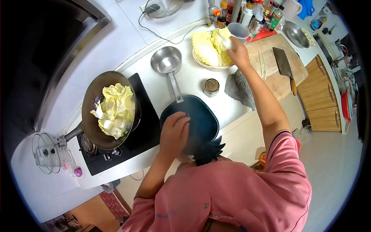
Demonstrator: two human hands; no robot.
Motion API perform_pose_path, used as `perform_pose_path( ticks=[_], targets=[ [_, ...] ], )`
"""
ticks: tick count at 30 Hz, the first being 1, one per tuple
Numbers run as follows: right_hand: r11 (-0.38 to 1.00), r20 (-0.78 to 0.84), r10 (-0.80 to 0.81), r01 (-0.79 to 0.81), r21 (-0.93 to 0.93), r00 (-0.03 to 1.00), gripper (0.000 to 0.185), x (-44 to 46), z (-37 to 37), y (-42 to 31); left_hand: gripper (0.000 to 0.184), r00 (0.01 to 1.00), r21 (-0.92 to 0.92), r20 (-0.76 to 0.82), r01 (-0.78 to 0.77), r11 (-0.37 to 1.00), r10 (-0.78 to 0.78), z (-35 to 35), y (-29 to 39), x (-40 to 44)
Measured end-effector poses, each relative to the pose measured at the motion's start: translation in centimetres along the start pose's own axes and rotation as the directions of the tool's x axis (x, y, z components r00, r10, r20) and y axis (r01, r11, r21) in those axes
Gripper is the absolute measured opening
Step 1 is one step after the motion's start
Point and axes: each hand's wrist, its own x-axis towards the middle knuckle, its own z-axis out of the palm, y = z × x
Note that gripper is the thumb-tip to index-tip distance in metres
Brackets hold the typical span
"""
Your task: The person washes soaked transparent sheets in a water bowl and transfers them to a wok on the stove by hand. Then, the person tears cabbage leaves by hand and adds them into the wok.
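Observation:
My right hand (240,56) reaches to the far side of the counter, its fingers closed at the edge of a napa cabbage leaf (221,38). The leaf lies with others in a pale bowl (212,68). Just beyond my fingertips is a translucent plastic cup (238,31). My left hand (174,133) is low in front of me, fingers loosely bent and apart, over the left side of a dark teal, rounded-square, basin-like thing (205,120). Its thumb is hidden. A wok (89,127) with torn cabbage pieces (116,108) sits on the black stove.
A steel saucepan (166,60) and a lidded jar (211,87) stand on the counter. A cleaver (284,63) lies on the wooden board (251,48), beside a crumpled grey cloth (239,89). Bottles (247,15) line the back wall. The wok's handle (73,133) points left.

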Motion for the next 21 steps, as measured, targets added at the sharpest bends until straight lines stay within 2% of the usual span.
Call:
perform_pose_path(
  ticks=[2,6,7,9,11,12,14,15,16,17,18,19,21],
  targets=[
    [0.949,0.011,0.101,-0.099,0.299,0.995,0.061,0.2,-0.3,-0.1,0.017,0.999,0.007,0.005,-0.044,0.999,0.044,-0.2,0.2,0.4],
    [0.639,0.113,0.163,-0.192,0.745,0.980,0.059,-0.3,-3.0,-3.9,0.018,0.995,0.005,0.003,-0.097,0.995,0.097,-1.3,0.8,1.0],
    [0.588,0.117,0.156,-0.188,0.787,0.981,0.058,-0.7,-3.6,-5.3,0.019,0.995,0.001,-0.001,-0.103,0.995,0.103,-1.6,0.8,1.2],
    [0.571,0.291,0.045,-0.263,0.777,0.956,0.057,-2.8,-5.0,-9.1,0.027,0.986,0.082,-0.061,-0.151,0.985,0.156,-2.3,0.2,1.8],
    [0.601,0.495,-0.066,-0.361,0.713,0.867,0.056,-5.4,-5.9,-13.4,0.039,0.977,0.206,-0.063,-0.188,0.960,0.204,-4.0,-0.1,2.7],
    [0.668,0.551,-0.153,-0.324,0.669,0.821,0.056,-6.6,-5.3,-14.9,0.047,0.973,0.284,-0.039,-0.207,0.936,0.227,-5.5,0.4,3.5],
    [0.865,0.676,-0.211,-0.187,0.465,0.706,0.051,-8.8,-5.8,-19.7,0.060,0.963,0.393,0.025,-0.257,0.883,0.269,-8.3,0.9,4.1],
    [0.847,0.591,-0.418,0.059,0.529,0.690,0.049,-9.8,-4.8,-21.1,0.064,0.958,0.464,0.055,-0.275,0.842,0.283,-9.2,0.4,4.0],
    [0.766,0.491,-0.607,0.297,0.570,0.625,0.048,-10.6,-3.9,-22.6,0.066,0.959,0.504,0.070,-0.273,0.819,0.276,-10.1,0.0,3.9],
    [0.726,0.462,-0.651,0.316,0.611,0.602,0.044,-11.3,-3.3,-24.4,0.060,0.961,0.551,0.069,-0.261,0.793,0.269,-10.3,-1.8,3.6],
    [0.684,0.417,-0.707,0.405,0.606,0.571,0.037,-12.0,-2.3,-25.5,0.054,0.962,0.592,0.070,-0.254,0.765,0.265,-10.8,-3.0,3.1],
    [0.692,0.437,-0.708,0.423,0.585,0.555,0.036,-12.5,-1.4,-26.7,0.044,0.989,0.592,0.088,-0.145,0.793,0.115,-11.3,-3.8,2.1],
    [0.709,0.459,-0.699,0.446,0.546,0.549,0.031,-13.7,0.1,-29.0,0.027,0.974,0.583,0.129,0.076,0.809,-0.185,-12.1,-4.8,0.1]
  ],
)
